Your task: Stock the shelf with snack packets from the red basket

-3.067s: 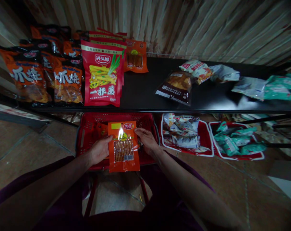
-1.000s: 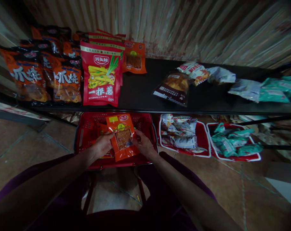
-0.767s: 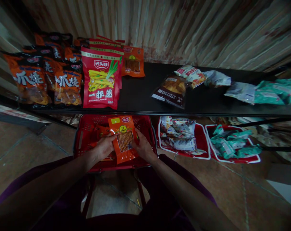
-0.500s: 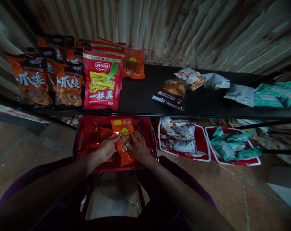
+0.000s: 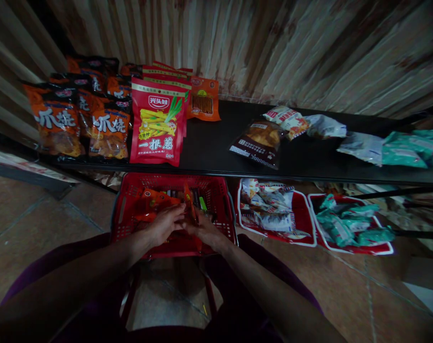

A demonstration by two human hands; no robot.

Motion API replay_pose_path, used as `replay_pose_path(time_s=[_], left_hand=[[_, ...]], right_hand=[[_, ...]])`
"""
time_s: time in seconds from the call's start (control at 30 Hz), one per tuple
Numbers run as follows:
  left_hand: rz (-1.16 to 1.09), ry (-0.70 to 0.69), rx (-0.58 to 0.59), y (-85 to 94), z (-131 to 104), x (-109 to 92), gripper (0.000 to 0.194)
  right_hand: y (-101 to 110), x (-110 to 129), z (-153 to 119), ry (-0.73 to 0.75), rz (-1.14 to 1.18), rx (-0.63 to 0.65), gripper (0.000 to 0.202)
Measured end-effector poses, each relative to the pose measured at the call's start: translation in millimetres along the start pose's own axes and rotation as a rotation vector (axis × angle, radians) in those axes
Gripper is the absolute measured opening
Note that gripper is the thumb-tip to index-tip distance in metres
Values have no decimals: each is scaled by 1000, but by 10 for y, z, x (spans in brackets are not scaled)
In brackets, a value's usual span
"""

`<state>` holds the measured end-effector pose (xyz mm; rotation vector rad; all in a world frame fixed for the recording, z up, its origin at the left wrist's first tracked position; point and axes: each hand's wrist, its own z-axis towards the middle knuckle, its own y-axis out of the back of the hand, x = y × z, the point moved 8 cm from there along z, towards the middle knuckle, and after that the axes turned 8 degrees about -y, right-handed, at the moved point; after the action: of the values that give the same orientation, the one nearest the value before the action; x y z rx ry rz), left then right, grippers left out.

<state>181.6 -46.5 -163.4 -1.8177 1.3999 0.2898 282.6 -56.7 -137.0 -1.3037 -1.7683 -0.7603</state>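
Observation:
An orange snack packet is turned nearly edge-on above the red shopping basket. My right hand is closed on this packet from the right, its thumb on the near side. Just to the left of it is my left hand, fingers stretched toward the packet; whether they touch it is hard to make out. More orange packets lie in the basket under and beyond my hands, partly hidden. A small bright green item shows beside my right hand.
Above the basket runs a black shelf. It bears red snack bags, orange-black bags, one upright orange packet and a brown bag. Right of my basket stand two red baskets with white packets and green packets.
The orange packet has turned from facing me flat to nearly edge-on between my hands. My left hand has shifted right, closer to my right hand. The view has shifted slightly.

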Motion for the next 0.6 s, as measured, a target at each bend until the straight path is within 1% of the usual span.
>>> replay_pose_path(time_s=[0.07,0.13,0.23,0.33,0.43,0.53,0.6], left_hand=[[19,8,4,0,-17,-12,16],[36,-2,33,-5,-25,-35,18],[63,-37,68,25,-25,-78,20],[113,-78,73,84,-35,-136,20],[210,-111,44,147,-85,-197,16],[297,-156,1,221,-160,-240,10],[359,-179,-42,306,-200,-234,7]], right_hand=[[48,-129,20,-54,20,-40,47],[106,-266,34,-127,71,-87,40],[142,-396,44,-224,207,-110,41],[128,-385,40,-272,326,-92,44],[102,-325,17,-302,383,-58,44],[98,-249,-18,-285,331,1,44],[77,-187,-56,-270,235,107,44]])
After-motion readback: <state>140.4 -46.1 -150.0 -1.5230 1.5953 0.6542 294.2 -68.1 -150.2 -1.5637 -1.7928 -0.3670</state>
